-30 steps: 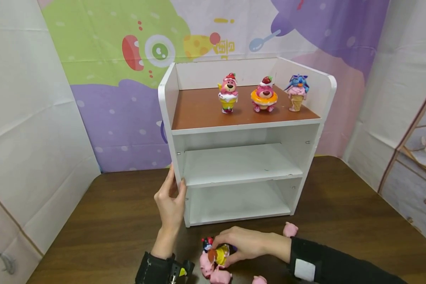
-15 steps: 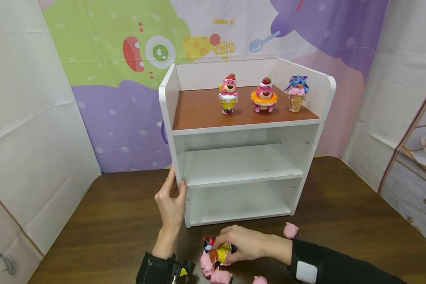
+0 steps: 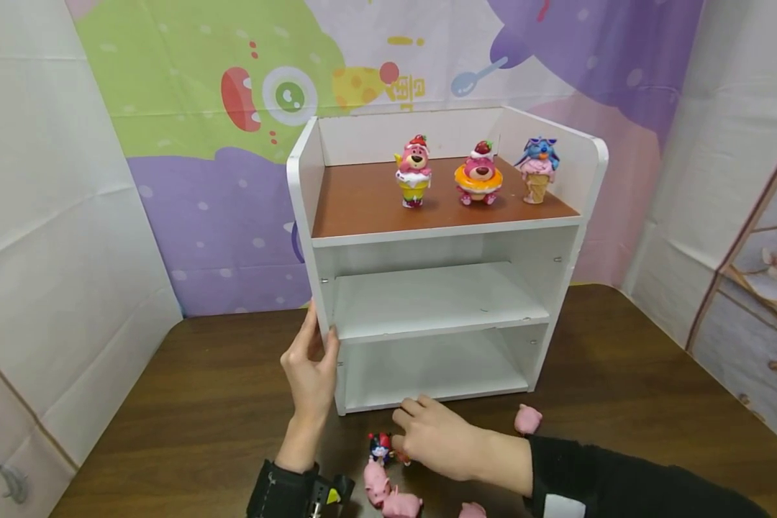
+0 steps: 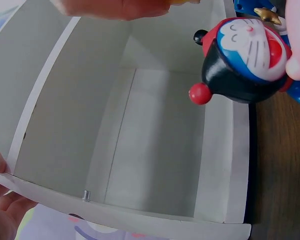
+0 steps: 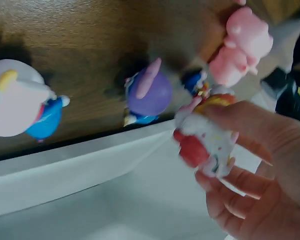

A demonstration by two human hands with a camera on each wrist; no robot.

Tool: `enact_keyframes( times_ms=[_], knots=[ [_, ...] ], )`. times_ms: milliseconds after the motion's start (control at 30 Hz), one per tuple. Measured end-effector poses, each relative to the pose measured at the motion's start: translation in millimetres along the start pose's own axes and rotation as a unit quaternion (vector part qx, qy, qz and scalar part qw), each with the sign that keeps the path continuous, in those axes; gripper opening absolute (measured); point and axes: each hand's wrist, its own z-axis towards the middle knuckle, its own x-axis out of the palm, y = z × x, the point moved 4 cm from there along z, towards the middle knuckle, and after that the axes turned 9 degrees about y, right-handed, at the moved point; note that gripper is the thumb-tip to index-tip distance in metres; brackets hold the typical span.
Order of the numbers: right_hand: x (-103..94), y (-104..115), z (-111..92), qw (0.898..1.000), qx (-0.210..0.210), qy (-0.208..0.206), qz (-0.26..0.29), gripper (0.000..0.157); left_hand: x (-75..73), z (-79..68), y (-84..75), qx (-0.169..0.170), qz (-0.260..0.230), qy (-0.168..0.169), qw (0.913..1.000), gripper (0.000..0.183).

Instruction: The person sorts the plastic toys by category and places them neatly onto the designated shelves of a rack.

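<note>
My left hand [image 3: 311, 374] grips the left side panel of a small white shelf unit [image 3: 447, 234], thumb in front and fingers behind. In the right wrist view, my right hand [image 5: 262, 165] pinches a small toy figurine [image 5: 210, 132] with white, red and yellow parts. In the head view this hand is in front of the bottom shelf and hides most of the figurine. Beside it on the table stands a blue-faced figurine in a red and black jester hat [image 3: 380, 446]. Pink pig figurines [image 3: 401, 503] lie just nearer to me.
On the brown top shelf stand a pink bear in a yellow cup [image 3: 414, 173], a pink bear with an orange ring [image 3: 479, 175] and a blue figurine on an ice-cream cone [image 3: 537, 171]. Another pig [image 3: 527, 419] sits right of my right wrist. A purple-headed figurine [image 5: 151, 94] stands near the shelf.
My right hand has moved up and forward from the cluster of toys toward the shelf, taking the figurine with it. The left hand has stayed on the panel.
</note>
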Motion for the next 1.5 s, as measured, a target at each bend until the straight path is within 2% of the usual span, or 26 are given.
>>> enact_keyframes(
  times_ms=[67,167,300,433,600,900,1067,1167,1233,1333,1400,1500],
  knots=[
    [-1.0,8.5,2.2,0.998,-0.006,-0.014,-0.058,0.003,0.1,0.0,-0.1,-0.001,0.001,0.001,1.0000,0.052],
    [0.0,21.9,4.4,0.988,-0.012,-0.040,-0.149,0.013,0.3,-0.1,-0.3,0.003,0.002,0.002,1.0000,0.052],
    [5.2,37.4,5.2,0.973,-0.024,-0.025,-0.228,0.023,0.3,-0.7,0.4,0.002,0.003,0.005,1.0000,0.052],
    [11.0,49.0,6.5,0.966,-0.036,0.003,-0.257,0.023,0.0,-1.4,2.3,-0.008,0.006,0.009,0.9999,0.054],
    [16.5,57.1,10.8,0.959,-0.043,0.017,-0.280,0.027,-1.2,-2.1,3.4,-0.017,0.006,0.009,0.9998,0.054],
    [16.0,60.1,11.9,0.959,-0.051,0.013,-0.279,0.026,-2.5,-1.2,0.1,0.000,0.010,0.001,1.0000,0.052],
    [10.9,55.2,11.1,0.966,-0.047,0.016,-0.255,0.022,-2.5,-1.0,0.2,-0.003,0.004,0.000,1.0000,0.052],
    [1.9,43.7,8.4,0.976,-0.043,0.031,-0.212,0.018,-2.0,-1.2,0.6,-0.005,0.001,-0.001,1.0000,0.052],
    [-5.8,31.9,6.0,0.985,-0.048,0.046,-0.158,0.014,-1.4,-1.1,1.2,-0.005,0.000,0.001,1.0000,0.052],
    [-15.1,10.6,3.0,0.995,-0.064,0.062,-0.042,0.024,-0.4,-1.2,2.5,-0.007,0.000,0.003,1.0000,0.053],
    [-17.5,-3.0,1.7,0.993,-0.082,0.079,0.043,0.037,0.0,-1.0,2.7,-0.007,0.002,0.005,1.0000,0.053],
    [-15.3,-18.0,0.0,0.980,-0.108,0.096,0.140,0.049,0.2,-1.1,2.6,-0.011,0.001,0.006,0.9999,0.053]
  ],
)
